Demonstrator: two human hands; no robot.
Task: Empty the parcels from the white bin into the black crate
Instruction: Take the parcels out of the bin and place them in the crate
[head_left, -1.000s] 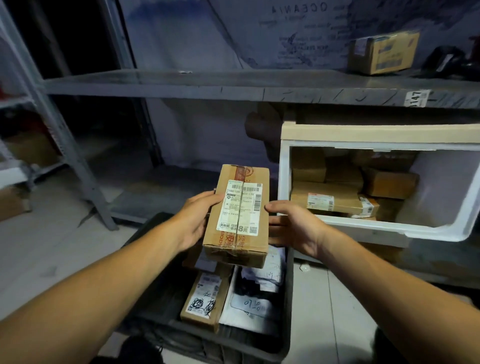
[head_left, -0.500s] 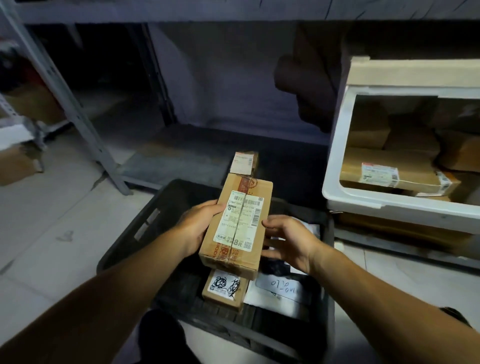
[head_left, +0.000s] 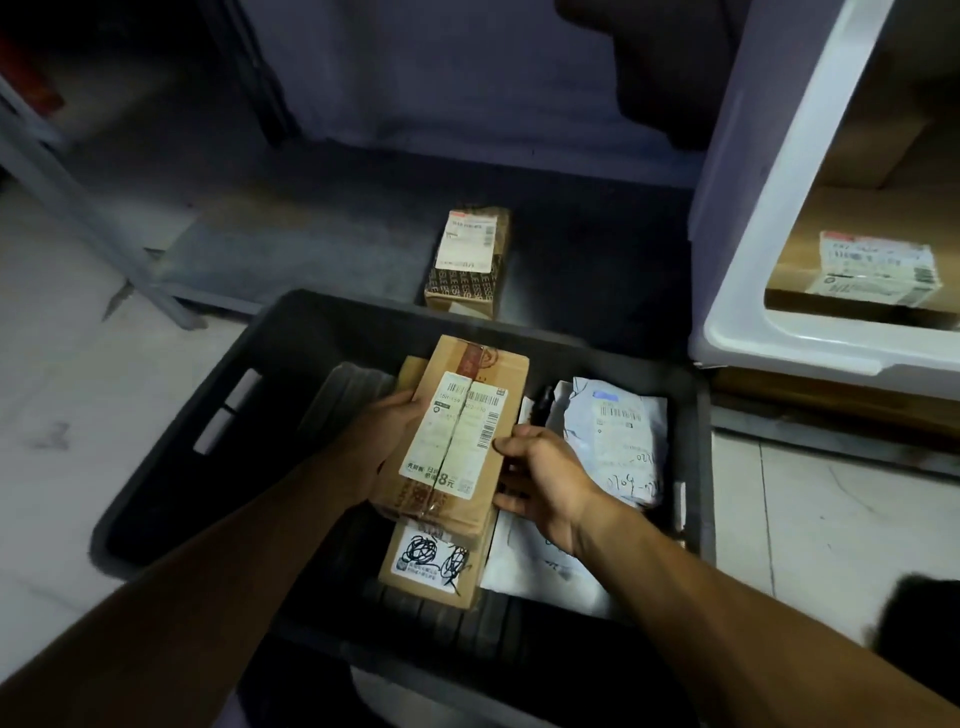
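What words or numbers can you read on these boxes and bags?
"8元": label of the held box.
"0704": handwritten on the grey bag; other digits unclear.
"ESS": repeated tape print on the shelf box, only partly legible.
Scribbled-over label: lower box, unreadable.
Barcodes and small print: too blurred.

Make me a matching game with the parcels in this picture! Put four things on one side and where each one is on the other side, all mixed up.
Things
1. long brown box with the big white label
2. box with black scribbles on its label
3. crumpled pale mail bag
4. small dark patterned box

Places
A. on the low shelf behind the black crate
B. held between the left hand and right hand
C. in the crate, on its right side
D. in the crate, under the held box

Pairs: 1-B, 2-D, 3-C, 4-A
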